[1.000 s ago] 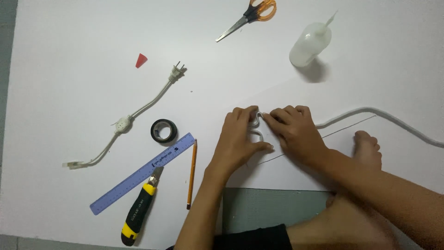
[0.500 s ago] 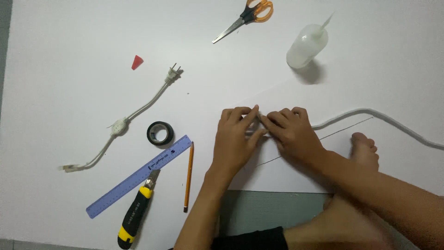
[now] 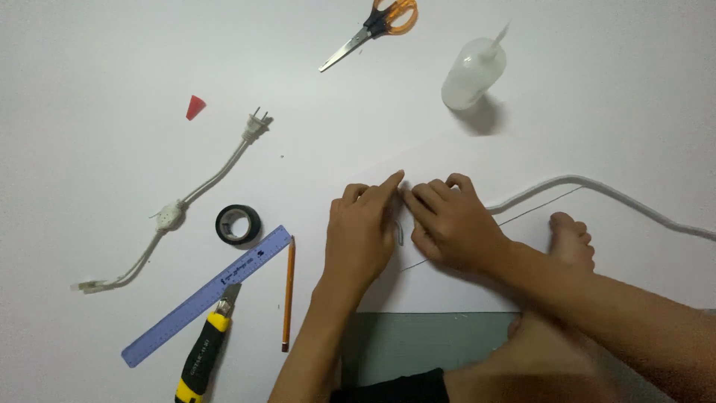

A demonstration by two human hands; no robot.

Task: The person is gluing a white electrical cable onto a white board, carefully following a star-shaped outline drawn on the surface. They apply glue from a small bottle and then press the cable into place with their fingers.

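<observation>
My left hand (image 3: 362, 233) and my right hand (image 3: 456, 224) lie palm down side by side on a white sheet (image 3: 597, 254), index fingertips touching. Both cover the end of a white cable (image 3: 589, 183), which curves away to the right edge. A short pale piece of that end (image 3: 400, 233) shows in the gap between the hands; the rest of it is hidden under the fingers. My bare foot (image 3: 570, 239) rests on the sheet just right of my right wrist.
Orange-handled scissors (image 3: 373, 26) and a clear squeeze bottle (image 3: 470, 75) lie at the back. On the left are a red cone cap (image 3: 195, 107), a white plug cord (image 3: 209, 179), a black tape roll (image 3: 238, 224), a blue ruler (image 3: 209, 295), a pencil (image 3: 288, 291) and a yellow utility knife (image 3: 203, 357). A green mat (image 3: 425, 347) is at the front.
My hands have closed together over the cable end, so its loops are now mostly hidden. The fingertips have stretched forward and meet. The view has shifted slightly.
</observation>
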